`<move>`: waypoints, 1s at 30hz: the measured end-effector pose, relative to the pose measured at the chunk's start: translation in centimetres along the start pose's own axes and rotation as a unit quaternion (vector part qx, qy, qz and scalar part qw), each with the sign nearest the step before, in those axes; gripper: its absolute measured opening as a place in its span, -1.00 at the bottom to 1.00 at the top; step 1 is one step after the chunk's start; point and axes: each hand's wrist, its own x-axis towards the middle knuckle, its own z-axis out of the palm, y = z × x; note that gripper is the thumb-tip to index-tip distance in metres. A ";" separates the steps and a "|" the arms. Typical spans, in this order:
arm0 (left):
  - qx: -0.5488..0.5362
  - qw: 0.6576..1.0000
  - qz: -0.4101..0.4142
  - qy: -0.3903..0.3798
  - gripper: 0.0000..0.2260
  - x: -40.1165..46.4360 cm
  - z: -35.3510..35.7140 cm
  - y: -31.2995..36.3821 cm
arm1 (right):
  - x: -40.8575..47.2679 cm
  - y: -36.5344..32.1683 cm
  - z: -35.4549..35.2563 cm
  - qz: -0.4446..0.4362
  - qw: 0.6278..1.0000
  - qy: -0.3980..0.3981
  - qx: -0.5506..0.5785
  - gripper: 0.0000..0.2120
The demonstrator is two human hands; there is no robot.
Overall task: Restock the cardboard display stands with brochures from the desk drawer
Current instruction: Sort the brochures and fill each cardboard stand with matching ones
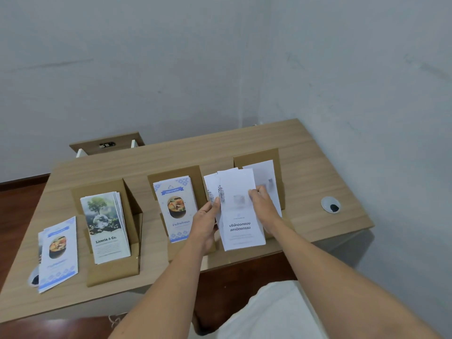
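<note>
Three cardboard display stands sit in a row on the wooden desk [305,148]. The left stand [110,270] holds tree-and-globe brochures [105,226]. The middle stand [176,173] holds blue-patterned food brochures [175,206]. The right stand [256,156] holds white brochures [265,174]. Between the middle and right stands I hold a fanned stack of white brochures [241,226] upright. My left hand [206,221] grips its left edge. My right hand [263,207] pinches the front sheet near its right edge.
A loose pile of food brochures [60,250] lies flat at the desk's left end, partly over a cable grommet [34,278]. Another grommet [330,204] is at the right. A low wooden unit [107,143] stands behind the desk. Walls close in behind and right.
</note>
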 end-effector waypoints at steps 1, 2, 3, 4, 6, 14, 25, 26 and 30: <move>0.003 1.000 0.000 0.001 -0.73 0.0 0.2 0.0 | 0.2 0.1 -0.2 0.006 1.000 -0.003 -0.001 -0.75; 0.005 1.000 0.001 0.003 -0.74 0.1 0.5 0.1 | 0.3 0.1 -0.6 0.008 1.000 -0.007 -0.004 -0.73; 0.006 1.000 0.002 0.007 -0.75 0.1 0.7 0.1 | 0.4 0.0 -0.9 0.003 1.000 -0.009 -0.005 -0.76; 0.008 1.000 0.003 0.012 -0.77 0.1 0.9 0.2 | 0.5 -0.2 -1.3 -0.004 1.000 -0.010 -0.010 -0.81; 0.014 1.000 0.004 0.020 -0.78 0.2 1.3 0.3 | 0.9 -0.4 -2.2 -0.026 0.999 -0.014 -0.029 -0.84; 0.033 0.999 -0.003 0.002 -0.79 0.3 2.6 0.5 | 2.2 0.1 -3.7 -0.083 0.988 -0.008 -0.128 -0.65; 0.043 0.999 -0.006 0.010 -0.79 0.5 2.3 0.6 | 2.5 0.6 -3.2 -0.098 0.990 0.011 -0.103 -0.59; 0.045 0.999 -0.006 0.010 -0.80 0.5 2.3 0.6 | 2.5 0.6 -3.3 -0.100 0.990 0.011 -0.101 -0.57; 0.059 0.998 0.001 0.010 -0.80 0.4 2.4 0.7 | 3.2 0.8 -3.9 -0.093 0.991 0.006 -0.100 -0.64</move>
